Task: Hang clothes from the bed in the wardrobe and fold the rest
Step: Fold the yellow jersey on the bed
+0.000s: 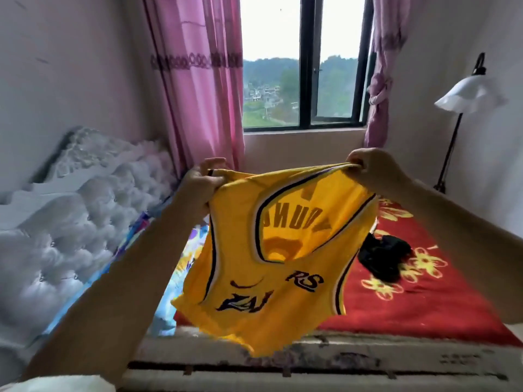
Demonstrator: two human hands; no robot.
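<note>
A yellow sleeveless jersey [271, 267] with dark trim and lettering hangs in the air over the bed, spread between both hands. My left hand [202, 183] pinches its upper left edge and my right hand [368, 168] pinches its upper right edge. The jersey's hem sags toward the near edge of the bed. Behind it, a crumpled black garment [385, 257] lies on the red blanket [418, 301] with yellow flowers. The wardrobe is not in view.
A white tufted headboard [70, 222] runs along the left. A colourful patterned sheet [184, 261] shows under the jersey. Pink curtains [203, 89] frame the window [308, 63]. A floor lamp [467, 103] stands at the right wall. The worn bed frame edge [368, 360] is nearest me.
</note>
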